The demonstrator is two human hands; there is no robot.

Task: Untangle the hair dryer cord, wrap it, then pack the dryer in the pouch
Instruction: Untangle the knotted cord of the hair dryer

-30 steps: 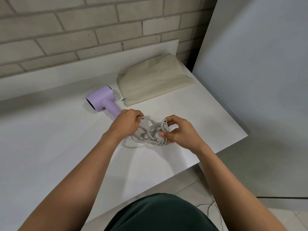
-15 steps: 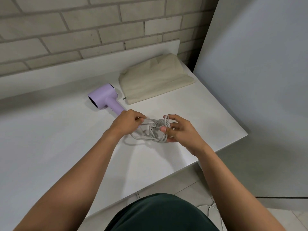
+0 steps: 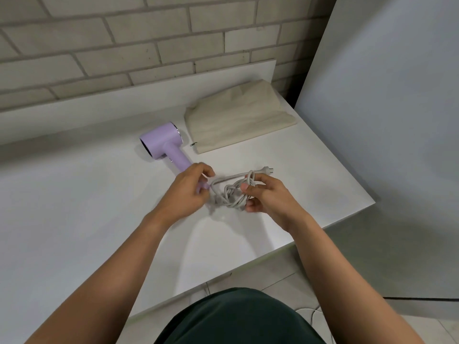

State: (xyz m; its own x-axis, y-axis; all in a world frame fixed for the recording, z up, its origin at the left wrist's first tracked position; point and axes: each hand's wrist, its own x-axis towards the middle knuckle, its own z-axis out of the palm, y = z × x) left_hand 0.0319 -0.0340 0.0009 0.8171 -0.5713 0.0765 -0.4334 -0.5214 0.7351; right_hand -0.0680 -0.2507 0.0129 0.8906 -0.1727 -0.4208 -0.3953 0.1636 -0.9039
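Gripping the lower end of the hair dryer (image 3: 161, 142) handle, the left hand (image 3: 188, 189) has its fingers curled tight where the cord (image 3: 231, 194) leaves the handle. The right hand (image 3: 268, 194) pinches the knotted bundle of cord between thumb and bent fingers, with several loops passing over the fingers. The cord is grey-white and still tangled in a loose knot, held just above the tabletop (image 3: 74, 207) near its front edge, between the two hands. The lilac dryer lies on its side toward the back edge, and the beige pouch (image 3: 238, 117) lies flat near the back right corner. Compared with half a second ago, the plug (image 3: 268, 169) now projects free of the bundle, beyond the right hand.
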